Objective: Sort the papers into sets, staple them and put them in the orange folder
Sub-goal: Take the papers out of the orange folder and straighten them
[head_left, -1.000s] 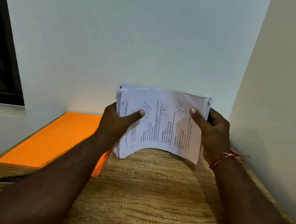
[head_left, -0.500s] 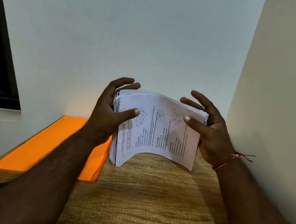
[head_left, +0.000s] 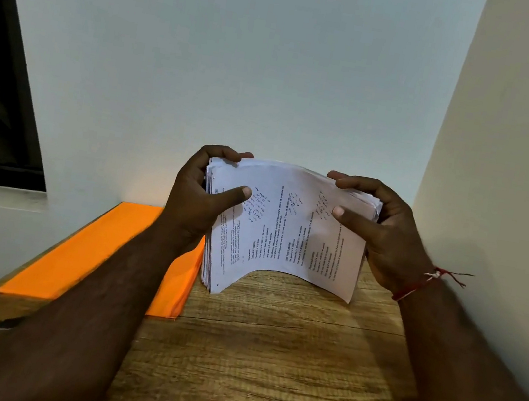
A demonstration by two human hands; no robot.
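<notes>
While the left hand [head_left: 198, 196] and right hand [head_left: 386, 233] grip its upper corners, the stack of printed papers [head_left: 285, 235] stands bowed on the counter [head_left: 266, 356] beside the orange folder [head_left: 102, 254]; it looks floppy, weighty, likely to fan, and best held at both ends.

You have two hands in view, the left hand [head_left: 194, 199] and the right hand [head_left: 389, 234]. Count one stack of papers [head_left: 286, 231], one orange folder [head_left: 92, 252], one small dark object [head_left: 6, 322], one tabletop [head_left: 266, 356] and one red wrist thread [head_left: 415, 286].

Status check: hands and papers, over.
Left hand grip, right hand grip: both holding paper stack, upright, bowed. Orange folder flat at its left. Nothing seen blocking.
</notes>
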